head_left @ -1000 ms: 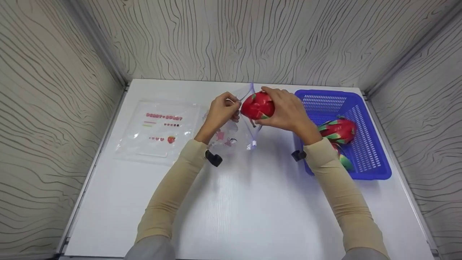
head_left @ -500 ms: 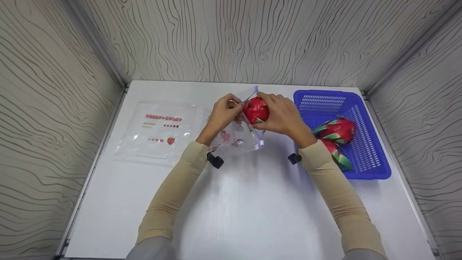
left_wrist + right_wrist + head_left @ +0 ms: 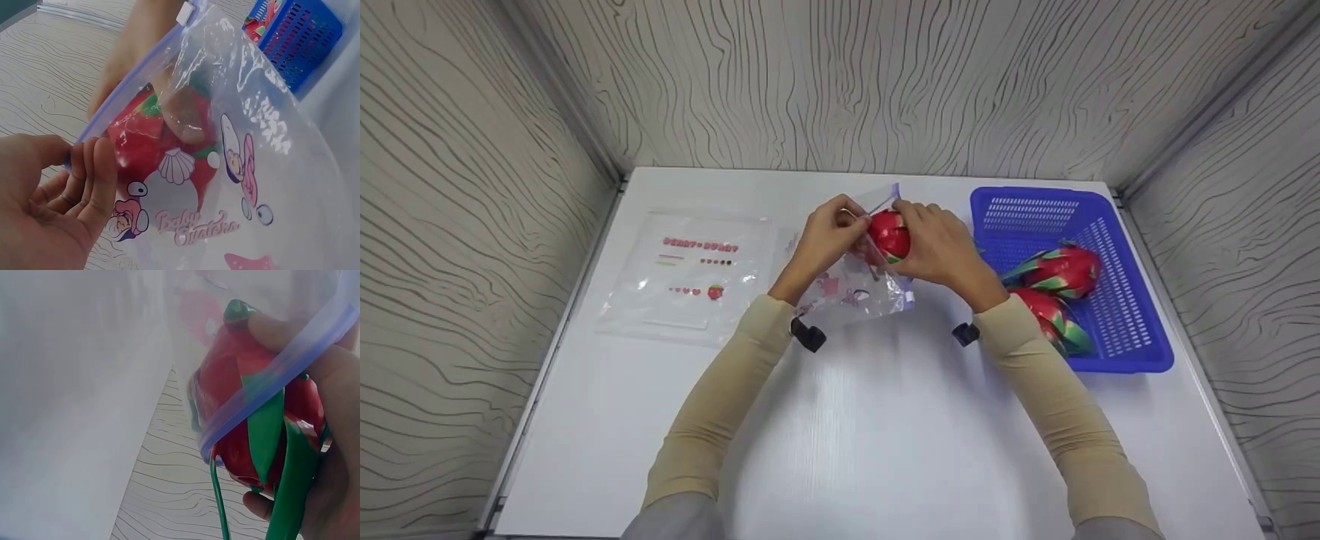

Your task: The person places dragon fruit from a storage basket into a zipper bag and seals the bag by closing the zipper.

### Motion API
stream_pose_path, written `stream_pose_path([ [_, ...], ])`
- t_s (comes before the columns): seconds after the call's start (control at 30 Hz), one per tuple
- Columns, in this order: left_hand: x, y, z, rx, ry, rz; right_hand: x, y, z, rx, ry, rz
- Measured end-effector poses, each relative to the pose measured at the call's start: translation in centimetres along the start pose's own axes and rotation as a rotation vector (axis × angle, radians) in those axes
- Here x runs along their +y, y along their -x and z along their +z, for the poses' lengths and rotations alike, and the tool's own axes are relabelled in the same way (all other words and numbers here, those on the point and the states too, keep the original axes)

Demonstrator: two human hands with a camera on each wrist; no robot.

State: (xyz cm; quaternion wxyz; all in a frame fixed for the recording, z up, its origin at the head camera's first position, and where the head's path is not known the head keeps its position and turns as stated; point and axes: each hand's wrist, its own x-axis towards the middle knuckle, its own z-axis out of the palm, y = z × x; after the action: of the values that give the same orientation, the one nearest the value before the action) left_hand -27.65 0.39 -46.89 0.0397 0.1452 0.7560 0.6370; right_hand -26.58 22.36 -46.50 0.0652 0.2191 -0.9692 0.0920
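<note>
My left hand (image 3: 829, 234) pinches the purple-edged rim of a clear zip bag (image 3: 270, 163), printed with shells and "Baby Oysters" lettering. A white slider (image 3: 185, 13) sits on the zip strip. My right hand (image 3: 941, 244) grips a red dragon fruit (image 3: 889, 235) with green scales. In the left wrist view, the fruit and some fingers show through the bag's film. From the right wrist, the zip strip crosses the fruit's middle, with one end inside the bag mouth and the green-leaved end (image 3: 292, 489) outside.
A blue plastic basket (image 3: 1156, 352) stands at the right of the white table (image 3: 840, 435), holding more dragon fruits (image 3: 1061, 271). Flat at the left lies another clear bag (image 3: 690, 281) with red lettering. Wood-patterned panels (image 3: 840, 82) wall the table's back and sides.
My right hand has moved slightly left and toward me, bringing the dragon fruit from the bag's mouth partly into it. The left hand has kept its pinch, shifting only slightly.
</note>
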Motion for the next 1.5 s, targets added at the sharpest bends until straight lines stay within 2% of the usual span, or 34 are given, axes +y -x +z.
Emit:
stream_pose_path([
  [0.27, -0.1, 0.0, 0.1, -0.014, 0.037, 0.035, -0.2, 0.1, 0.5, -0.021, 0.03, 0.019],
  [0.4, -0.3, 0.0, 0.1, -0.01, 0.046, 0.032, -0.2, 0.1, 0.7, -0.028, 0.034, 0.022],
  [0.6, -0.8, 0.2, 0.1, 0.003, 0.019, 0.006, -0.1, 0.2, 1.4, -0.079, -0.067, 0.048],
  [0.77, -1.0, 0.2, 0.1, 0.002, 0.021, 0.018, 0.0, 0.2, 1.9, -0.107, -0.163, 0.07],
  [1.07, -1.2, 0.2, 0.0, 0.018, 0.003, 0.037, 0.0, 0.2, 2.7, -0.072, -0.085, -0.017],
  [1.5, -1.5, 0.3, 0.1, 0.023, -0.018, 0.033, 0.5, 0.2, 4.2, -0.152, -0.233, 0.01],
])
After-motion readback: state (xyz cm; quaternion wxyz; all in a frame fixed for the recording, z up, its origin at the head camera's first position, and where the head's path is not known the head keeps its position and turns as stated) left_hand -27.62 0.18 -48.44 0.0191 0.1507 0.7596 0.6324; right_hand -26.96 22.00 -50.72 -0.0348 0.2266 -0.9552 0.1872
